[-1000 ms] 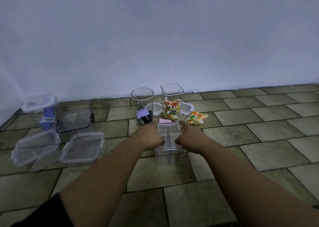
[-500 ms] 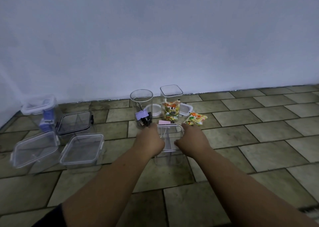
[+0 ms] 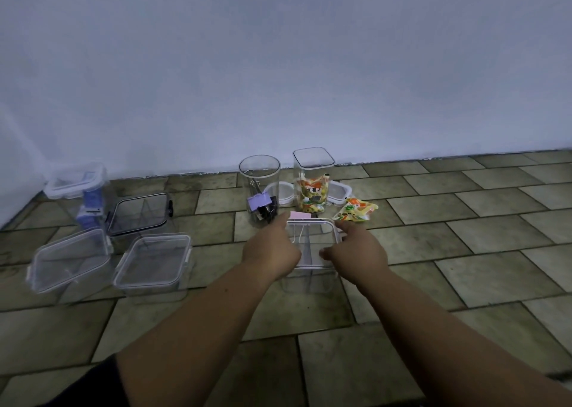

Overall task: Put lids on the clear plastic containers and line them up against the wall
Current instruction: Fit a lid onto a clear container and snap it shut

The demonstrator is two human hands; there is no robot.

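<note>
A tall clear square container [image 3: 309, 278] stands on the tiled floor in front of me, a clear lid [image 3: 312, 239] on its top. My left hand [image 3: 270, 248] grips the lid's left side and my right hand [image 3: 356, 248] grips its right side, thumbs on top. Behind it stand an open round container [image 3: 259, 186] holding binder clips and an open square container [image 3: 313, 180] holding snack packets. Two loose lids, one round [image 3: 284, 193] and one square [image 3: 339, 193], lie behind them near the wall.
Several lidded clear boxes sit at the left: two flat ones [image 3: 153, 261] [image 3: 71, 259], a dark-rimmed one [image 3: 139, 213] and a blue-filled one [image 3: 82, 189] by the wall. A snack packet [image 3: 356, 210] lies right of the jars. Bare tiles spread to the right.
Both hands have stayed on the lid of the front container, sliding slightly down its sides; the view shifted a little. The other containers have not moved.
</note>
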